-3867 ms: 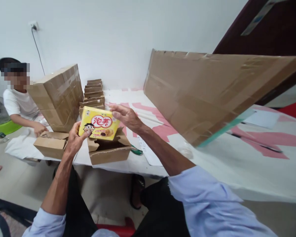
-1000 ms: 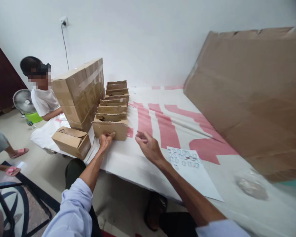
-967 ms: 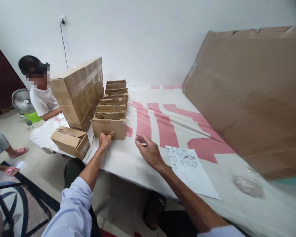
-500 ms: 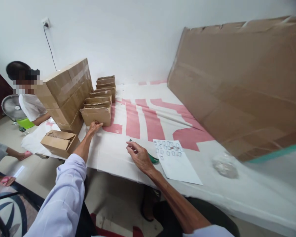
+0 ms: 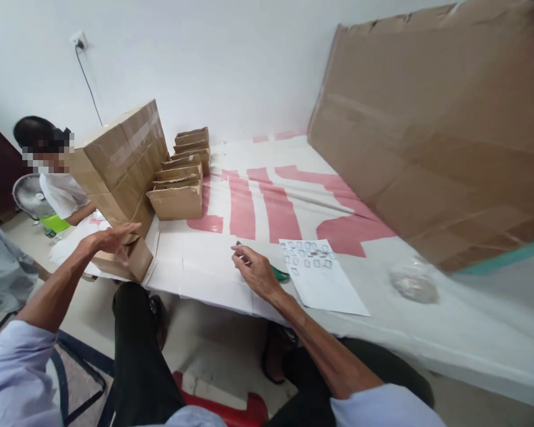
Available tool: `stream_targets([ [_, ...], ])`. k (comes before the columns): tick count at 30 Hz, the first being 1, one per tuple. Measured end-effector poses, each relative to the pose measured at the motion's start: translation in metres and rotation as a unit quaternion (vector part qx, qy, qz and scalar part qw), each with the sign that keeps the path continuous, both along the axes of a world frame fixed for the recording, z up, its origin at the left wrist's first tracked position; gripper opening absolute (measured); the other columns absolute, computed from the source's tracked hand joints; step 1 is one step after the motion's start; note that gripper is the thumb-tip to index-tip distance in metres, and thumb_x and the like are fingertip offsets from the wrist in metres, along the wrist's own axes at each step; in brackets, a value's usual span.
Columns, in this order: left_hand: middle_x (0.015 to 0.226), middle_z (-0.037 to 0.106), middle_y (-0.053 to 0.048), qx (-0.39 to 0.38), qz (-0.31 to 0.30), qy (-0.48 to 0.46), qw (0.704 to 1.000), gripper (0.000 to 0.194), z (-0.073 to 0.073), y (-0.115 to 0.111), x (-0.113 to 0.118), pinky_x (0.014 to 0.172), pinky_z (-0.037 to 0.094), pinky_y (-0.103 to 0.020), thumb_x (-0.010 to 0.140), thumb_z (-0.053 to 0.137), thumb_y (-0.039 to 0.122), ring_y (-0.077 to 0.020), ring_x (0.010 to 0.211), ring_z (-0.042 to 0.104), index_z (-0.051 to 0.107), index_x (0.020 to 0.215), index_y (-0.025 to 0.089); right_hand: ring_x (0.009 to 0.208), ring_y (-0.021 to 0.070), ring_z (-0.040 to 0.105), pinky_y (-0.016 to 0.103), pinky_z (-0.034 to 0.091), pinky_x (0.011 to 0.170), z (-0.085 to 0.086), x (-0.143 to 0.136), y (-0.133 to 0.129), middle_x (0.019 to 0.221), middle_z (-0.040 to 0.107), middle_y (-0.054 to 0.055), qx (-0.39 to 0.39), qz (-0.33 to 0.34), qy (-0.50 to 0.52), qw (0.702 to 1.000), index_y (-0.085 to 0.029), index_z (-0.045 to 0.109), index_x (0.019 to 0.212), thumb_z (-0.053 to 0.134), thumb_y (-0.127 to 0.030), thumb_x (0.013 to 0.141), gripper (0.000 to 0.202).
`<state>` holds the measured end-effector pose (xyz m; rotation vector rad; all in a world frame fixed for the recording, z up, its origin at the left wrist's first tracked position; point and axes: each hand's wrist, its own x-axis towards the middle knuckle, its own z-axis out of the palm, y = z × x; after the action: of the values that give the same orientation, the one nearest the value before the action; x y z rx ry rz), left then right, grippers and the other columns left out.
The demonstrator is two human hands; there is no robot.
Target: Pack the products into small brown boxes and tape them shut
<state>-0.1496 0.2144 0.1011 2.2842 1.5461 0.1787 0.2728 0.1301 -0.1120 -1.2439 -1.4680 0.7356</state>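
My left hand (image 5: 115,239) is over a small cardboard box (image 5: 137,261) at the table's near left edge. Its fingers are stretched out, slightly blurred, and not wrapped round anything; I cannot tell whether it touches the box. My right hand (image 5: 257,271) rests low over the table with its fingers loosely bent and apart. Partly hidden behind it lies a green-handled tool (image 5: 279,274) with a dark tip, its kind not clear. To its right is a white paper sheet (image 5: 327,287) with rows of small square marks. Several open cardboard boxes (image 5: 178,203) stand in a row beyond my hands.
Taped cartons (image 5: 115,157) are stacked at the left, with a person (image 5: 62,193) behind them. A large cardboard panel (image 5: 427,130) leans at the right. A clear plastic bag (image 5: 413,283) lies below it. Red patches mark the white table cover (image 5: 213,261).
My left hand has left the front box of the row and moved left and nearer, over the small box. My right hand stays in place. The view has shifted slightly.
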Motion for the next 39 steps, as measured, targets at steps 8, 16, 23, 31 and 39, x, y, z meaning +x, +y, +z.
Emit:
stream_targets([
  [8, 0.145, 0.069, -0.017, 0.035, -0.013, 0.091, 0.995, 0.102, -0.012, -0.023, 0.012, 0.120, 0.041, -0.058, 0.040, 0.093, 0.022, -0.0486, 0.139, 0.060, 0.070, 0.139, 0.027, 0.071, 0.0213, 0.069, 0.039, 0.060, 0.073, 0.006, 0.002, 0.003, 0.097, 0.079, 0.010, 0.005, -0.005, -0.028, 1.000, -0.019, 0.076, 0.115, 0.057, -0.040, 0.090, 0.038],
  [16, 0.153, 0.062, -0.019, 0.082, -0.099, 0.014, 0.992, 0.103, -0.055, -0.053, 0.136, 0.127, 0.028, -0.061, 0.064, 0.095, 0.058, -0.0468, 0.146, 0.053, 0.055, 0.153, 0.025, 0.073, 0.0210, 0.070, 0.039, 0.061, 0.077, 0.002, -0.002, 0.008, 0.100, 0.080, 0.010, 0.028, -0.013, -0.036, 0.999, -0.020, 0.076, 0.112, 0.059, -0.038, 0.092, 0.032],
  [23, 0.151, 0.063, -0.016, 0.055, 0.085, -0.226, 0.969, 0.080, -0.040, -0.059, 0.069, 0.119, 0.044, -0.058, 0.069, 0.090, 0.063, -0.0419, 0.145, 0.056, 0.064, 0.133, 0.023, 0.078, 0.0215, 0.071, 0.037, 0.061, 0.075, 0.009, -0.002, 0.004, 0.102, 0.079, 0.010, 0.063, 0.001, -0.022, 0.998, -0.021, 0.076, 0.109, 0.060, -0.041, 0.096, 0.028],
  [31, 0.124, 0.076, -0.011, 0.022, 0.184, -0.482, 0.856, 0.069, -0.111, -0.079, 0.063, 0.102, 0.054, -0.045, 0.056, 0.096, 0.066, -0.0320, 0.118, 0.071, 0.055, 0.090, 0.023, 0.086, 0.0208, 0.070, 0.037, 0.060, 0.079, 0.034, -0.011, -0.014, 0.104, 0.074, 0.007, 0.131, 0.077, -0.015, 0.988, -0.023, 0.072, 0.112, 0.058, -0.040, 0.102, 0.024],
  [39, 0.144, 0.068, -0.012, 0.039, 0.166, -0.510, 0.843, 0.057, -0.116, -0.105, 0.088, 0.106, 0.054, -0.045, 0.066, 0.093, 0.058, -0.0340, 0.132, 0.065, 0.056, 0.092, 0.023, 0.092, 0.0225, 0.070, 0.037, 0.060, 0.078, 0.037, -0.007, -0.018, 0.111, 0.071, 0.008, 0.119, 0.083, 0.008, 0.989, -0.024, 0.064, 0.120, 0.057, -0.043, 0.102, 0.028],
])
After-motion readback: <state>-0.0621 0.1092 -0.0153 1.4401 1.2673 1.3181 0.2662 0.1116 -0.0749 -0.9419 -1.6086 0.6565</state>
